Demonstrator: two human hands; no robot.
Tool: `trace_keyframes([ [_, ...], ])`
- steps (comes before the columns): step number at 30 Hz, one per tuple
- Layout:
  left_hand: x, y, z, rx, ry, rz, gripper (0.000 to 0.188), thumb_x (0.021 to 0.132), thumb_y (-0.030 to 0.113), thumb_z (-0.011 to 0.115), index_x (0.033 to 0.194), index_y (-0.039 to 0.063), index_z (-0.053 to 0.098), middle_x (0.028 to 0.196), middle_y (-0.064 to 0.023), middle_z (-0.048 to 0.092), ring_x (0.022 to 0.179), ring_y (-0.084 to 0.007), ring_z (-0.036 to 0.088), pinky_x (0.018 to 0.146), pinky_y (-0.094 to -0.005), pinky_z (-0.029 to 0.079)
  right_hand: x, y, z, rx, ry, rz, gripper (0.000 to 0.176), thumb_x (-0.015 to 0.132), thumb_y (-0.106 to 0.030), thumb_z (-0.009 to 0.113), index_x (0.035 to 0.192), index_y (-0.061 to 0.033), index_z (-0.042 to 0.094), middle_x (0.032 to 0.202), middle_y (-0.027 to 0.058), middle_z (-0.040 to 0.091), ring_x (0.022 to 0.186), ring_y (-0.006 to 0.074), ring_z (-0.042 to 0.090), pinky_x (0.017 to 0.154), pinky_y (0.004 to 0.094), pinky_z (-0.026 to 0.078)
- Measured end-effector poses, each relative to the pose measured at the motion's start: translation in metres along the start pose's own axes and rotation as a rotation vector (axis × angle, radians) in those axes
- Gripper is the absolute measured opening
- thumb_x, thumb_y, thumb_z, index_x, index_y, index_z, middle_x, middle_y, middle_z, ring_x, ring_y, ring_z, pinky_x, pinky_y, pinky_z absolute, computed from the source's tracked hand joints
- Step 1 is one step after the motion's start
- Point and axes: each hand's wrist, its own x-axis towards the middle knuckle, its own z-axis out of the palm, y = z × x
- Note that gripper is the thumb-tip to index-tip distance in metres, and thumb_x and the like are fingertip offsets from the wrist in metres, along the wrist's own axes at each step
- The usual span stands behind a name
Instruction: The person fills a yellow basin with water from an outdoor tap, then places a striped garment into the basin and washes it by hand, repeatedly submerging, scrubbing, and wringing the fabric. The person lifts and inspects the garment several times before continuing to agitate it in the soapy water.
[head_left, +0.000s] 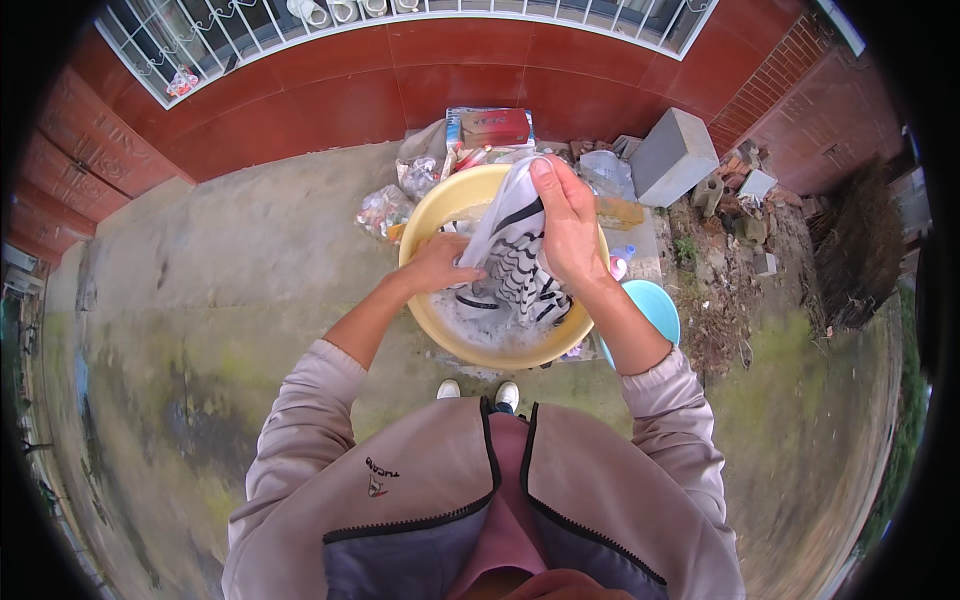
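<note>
A yellow plastic basin (425, 319) stands before me with sudsy water (480, 330) in it. A wet white garment with black stripes (517, 262) lies partly in the suds. My right hand (566, 214) grips a bunched part of it and lifts that above the basin's far side. At the left of the basin, my left hand (442, 262) has the cloth's lower edge between thumb and fingers; some of its fingers are hidden. The garment's lower folds rest in the foam.
A light-blue basin (656, 311) and bottles (619, 266) stand at the right. Behind are a red box (495, 127) and bags of refuse (386, 210). A grey block (673, 157) and rubble (739, 202) lie farther right, below a red wall (465, 67) with a barred window.
</note>
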Motion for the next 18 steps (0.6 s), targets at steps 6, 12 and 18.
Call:
trace_keyframes([
  [6,0.011,0.052,-0.045,-0.31,0.206,-0.175,0.045,0.083,0.015,0.067,0.127,0.004,0.06,0.112,-0.0128,0.069,0.105,-0.0252,0.064,0.095,-0.0353,0.047,0.017,-0.044,-0.04,-0.154,0.057,-0.031,0.025,0.101,-0.027,0.053,0.098,-0.0038,0.062,0.081,-0.0032,0.056,0.076,0.0071,0.049,0.071,0.0235,0.042],
  [12,0.018,0.098,-0.07,-0.444,0.159,-0.034,0.053,0.079,0.003,0.066,0.131,0.008,0.056,0.129,-0.0072,0.059,0.118,-0.0181,0.054,0.099,-0.0306,0.044,-0.011,0.111,-0.117,-0.818,0.006,0.198,0.03,0.087,-0.023,0.063,0.11,-0.0047,0.067,0.103,0.0196,0.07,0.102,0.0294,0.067,0.092,0.0344,0.048],
  [18,0.018,0.014,0.019,0.054,0.109,-0.362,0.066,0.087,0.037,0.067,0.146,0.02,0.046,0.16,-0.0159,0.025,0.141,-0.0354,0.035,0.11,-0.0543,0.033,-0.038,0.193,-0.056,-1.282,-0.048,0.135,0.057,0.087,-0.033,0.066,0.142,-0.0288,0.049,0.154,0.016,0.037,0.136,0.0432,0.038,0.101,0.0637,0.038],
])
